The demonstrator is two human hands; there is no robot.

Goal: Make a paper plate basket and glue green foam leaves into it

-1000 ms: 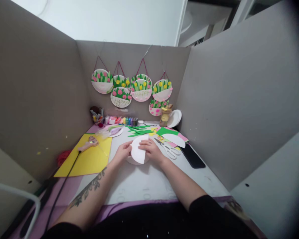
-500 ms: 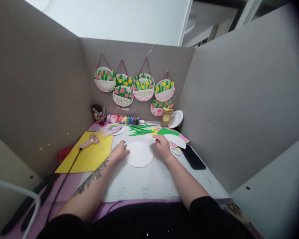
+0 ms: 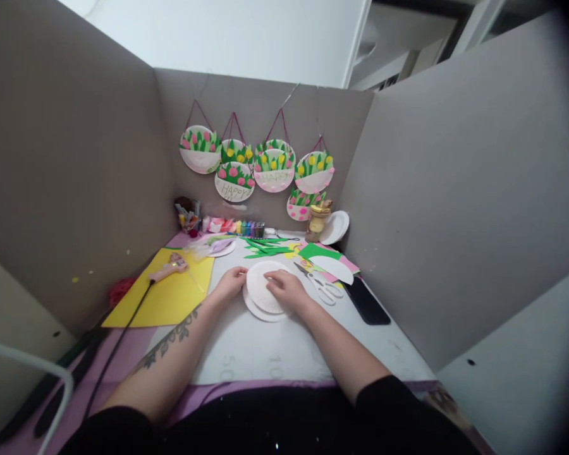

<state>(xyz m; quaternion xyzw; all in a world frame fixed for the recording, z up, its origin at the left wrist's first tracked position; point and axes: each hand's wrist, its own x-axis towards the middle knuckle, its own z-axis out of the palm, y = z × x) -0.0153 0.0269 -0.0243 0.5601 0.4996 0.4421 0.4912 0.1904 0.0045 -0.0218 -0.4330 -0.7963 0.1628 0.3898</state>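
A white paper plate (image 3: 260, 278) with a textured face is between my hands, over a second white plate (image 3: 253, 311) whose rim shows below it. My left hand (image 3: 232, 283) pinches the upper plate's left edge between thumb and fingers. Across the right part of that plate lies my right hand (image 3: 287, 291), gripping it with fingertips on its face; part of the grip is hidden. Just right of this hand are white-handled scissors (image 3: 326, 291) and a cut white plate piece (image 3: 334, 268).
A pink glue gun (image 3: 171, 270) rests on yellow sheets (image 3: 156, 306) at left, its cord trailing forward. Green paper strips (image 3: 268, 248) lie behind the plates. A black phone (image 3: 367, 300) is at right. Paint pots (image 3: 241, 227) and decorated hanging plates (image 3: 234, 182) are at the back.
My right hand has moved left and down, bringing a white plate over the one on the table. The scissors have come into view. My left hand now pinches the plate's edge.
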